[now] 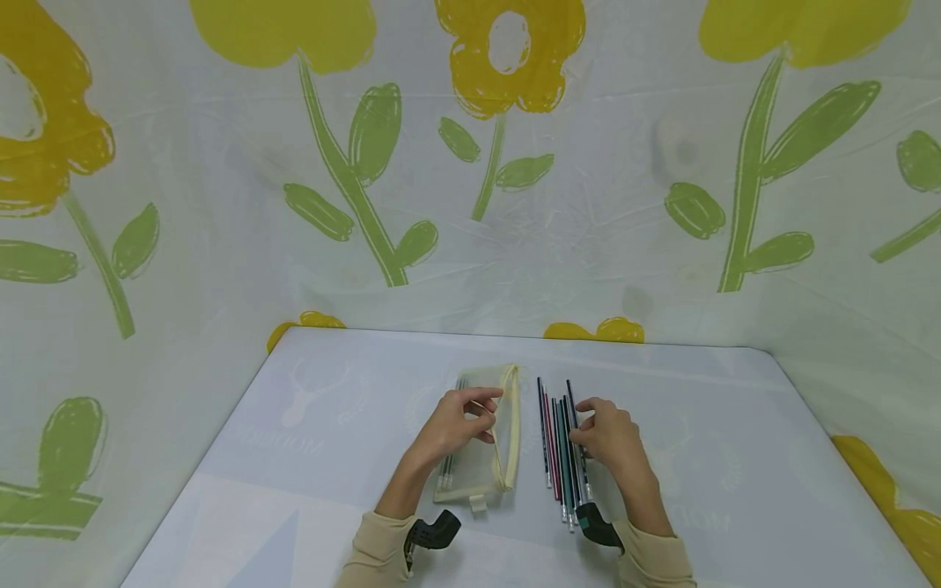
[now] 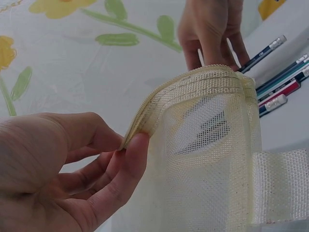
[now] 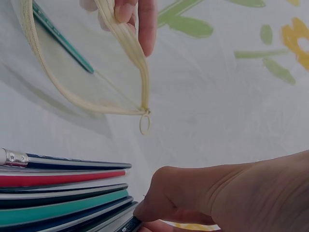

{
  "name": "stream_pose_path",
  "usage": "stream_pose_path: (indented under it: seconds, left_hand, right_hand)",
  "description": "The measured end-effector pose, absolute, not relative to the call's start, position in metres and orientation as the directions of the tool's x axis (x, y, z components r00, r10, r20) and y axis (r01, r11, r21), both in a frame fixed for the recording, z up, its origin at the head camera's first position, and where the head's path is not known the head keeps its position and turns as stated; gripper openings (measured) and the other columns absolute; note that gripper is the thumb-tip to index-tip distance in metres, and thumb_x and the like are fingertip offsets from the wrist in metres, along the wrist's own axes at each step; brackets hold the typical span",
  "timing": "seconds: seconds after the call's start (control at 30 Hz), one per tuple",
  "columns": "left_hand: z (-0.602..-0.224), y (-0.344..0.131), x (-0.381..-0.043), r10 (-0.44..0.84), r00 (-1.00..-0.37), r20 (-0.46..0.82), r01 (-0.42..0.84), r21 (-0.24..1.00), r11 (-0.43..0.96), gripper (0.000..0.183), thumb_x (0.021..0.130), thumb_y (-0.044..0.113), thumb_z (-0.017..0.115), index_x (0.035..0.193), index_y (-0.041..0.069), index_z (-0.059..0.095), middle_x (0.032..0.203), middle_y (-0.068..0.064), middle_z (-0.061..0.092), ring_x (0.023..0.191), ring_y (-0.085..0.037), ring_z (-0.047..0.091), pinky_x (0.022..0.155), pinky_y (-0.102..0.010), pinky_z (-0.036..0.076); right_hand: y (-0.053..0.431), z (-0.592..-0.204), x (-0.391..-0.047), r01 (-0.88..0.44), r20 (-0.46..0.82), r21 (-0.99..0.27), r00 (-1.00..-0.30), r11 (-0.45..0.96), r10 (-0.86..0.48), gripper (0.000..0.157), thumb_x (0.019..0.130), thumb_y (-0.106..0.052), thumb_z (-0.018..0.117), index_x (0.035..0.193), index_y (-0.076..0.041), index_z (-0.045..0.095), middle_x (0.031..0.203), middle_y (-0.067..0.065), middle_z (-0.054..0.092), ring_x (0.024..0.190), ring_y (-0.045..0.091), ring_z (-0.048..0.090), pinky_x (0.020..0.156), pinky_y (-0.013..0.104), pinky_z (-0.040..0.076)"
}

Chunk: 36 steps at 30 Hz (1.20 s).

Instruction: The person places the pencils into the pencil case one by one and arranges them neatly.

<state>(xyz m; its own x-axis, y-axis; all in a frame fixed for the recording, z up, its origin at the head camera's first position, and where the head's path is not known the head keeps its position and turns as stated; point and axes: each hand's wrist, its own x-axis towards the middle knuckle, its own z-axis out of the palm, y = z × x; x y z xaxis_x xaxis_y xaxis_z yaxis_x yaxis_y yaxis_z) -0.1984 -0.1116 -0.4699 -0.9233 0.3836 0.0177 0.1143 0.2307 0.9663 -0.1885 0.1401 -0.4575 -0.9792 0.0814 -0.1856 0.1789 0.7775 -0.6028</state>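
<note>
Lying side by side, long axes roughly twelve to six o'clock, the loose pencils [image 1: 564,457] sit at nine o'clock from the right hand [image 1: 612,434], the nearer one, and at three from the mesh pouch [image 1: 474,474]. Its parted mouth [image 3: 96,108] faces them (a teal pencil [image 3: 65,42] lies inside). The right hand pinches a dark pencil [image 3: 129,224] at the row's three-o'clock edge; the left hand [image 1: 457,420] holds the zipper edge [image 2: 203,79] in a narrow pinch. Beyond the white table [image 1: 735,457], at twelve, hangs a flowered backdrop [image 1: 588,229].

Tabletop [image 1: 735,457]: white, faintly printed, with a straight far edge
Mesh pouch [image 1: 474,469]: cream-edged, around the middle
Pencils [image 1: 562,457]: side by side, right of the pouch
</note>
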Motion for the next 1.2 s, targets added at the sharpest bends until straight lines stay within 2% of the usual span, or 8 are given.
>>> stream_pose_path:
  seconds: [0.37, 0.53, 0.8, 1.0, 1.2]
  left_hand:
    - [-0.470, -0.112, -0.198, 0.388, -0.921, 0.029, 0.119, 0.970, 0.210, 0.045, 0.091, -0.001, 0.054, 0.136, -0.003, 0.055, 0.111, -0.024, 0.058, 0.090, -0.033, 0.065, 0.069, -0.038, 0.067]
    - [-0.469, -0.112, -0.197, 0.388, -0.921, 0.033, 0.119, 0.973, 0.200, 0.044, 0.092, -0.002, 0.054, 0.136, -0.004, 0.054, 0.112, -0.025, 0.058, 0.090, -0.033, 0.065, 0.069, -0.039, 0.066]
    - [-0.469, -0.111, -0.197, 0.387, -0.922, 0.024, 0.112, 0.972, 0.207, 0.044, 0.092, -0.001, 0.054, 0.136, -0.003, 0.054, 0.113, -0.026, 0.058, 0.091, -0.032, 0.065, 0.068, -0.033, 0.066]
    - [-0.469, -0.110, -0.197, 0.387, -0.922, 0.025, 0.110, 0.974, 0.199, 0.044, 0.091, -0.002, 0.053, 0.136, -0.004, 0.055, 0.113, -0.027, 0.057, 0.093, -0.039, 0.064, 0.068, -0.034, 0.066]
    - [-0.470, -0.109, -0.197, 0.387, -0.921, 0.039, 0.122, 0.974, 0.193, 0.044, 0.092, -0.002, 0.054, 0.136, -0.005, 0.054, 0.111, -0.025, 0.058, 0.092, -0.037, 0.064, 0.066, -0.034, 0.066]
  right_hand:
    - [0.136, -0.456, -0.188, 0.170, -0.184, -0.617, -0.980, 0.769, 0.070, 0.047, 0.082, -0.009, 0.072, 0.126, 0.003, 0.059, 0.088, 0.013, 0.068, 0.062, 0.017, 0.061, 0.054, 0.028, 0.058]
    - [0.133, -0.455, -0.188, 0.173, -0.190, -0.617, -0.979, 0.767, 0.068, 0.048, 0.082, -0.009, 0.072, 0.126, 0.002, 0.060, 0.087, 0.012, 0.068, 0.062, 0.017, 0.061, 0.055, 0.028, 0.058]
    - [0.127, -0.457, -0.190, 0.173, -0.190, -0.633, -0.980, 0.754, 0.064, 0.047, 0.081, -0.009, 0.072, 0.126, 0.001, 0.060, 0.085, 0.011, 0.066, 0.063, 0.016, 0.060, 0.054, 0.027, 0.058]
    - [0.123, -0.460, -0.190, 0.164, -0.188, -0.651, -0.981, 0.742, 0.051, 0.048, 0.081, -0.009, 0.073, 0.126, 0.000, 0.061, 0.084, 0.009, 0.066, 0.061, 0.015, 0.061, 0.053, 0.027, 0.058]
    - [0.120, -0.463, -0.190, 0.148, -0.193, -0.680, -0.981, 0.718, 0.020, 0.047, 0.082, -0.007, 0.073, 0.127, 0.000, 0.061, 0.085, 0.010, 0.068, 0.059, 0.014, 0.064, 0.055, 0.029, 0.060]
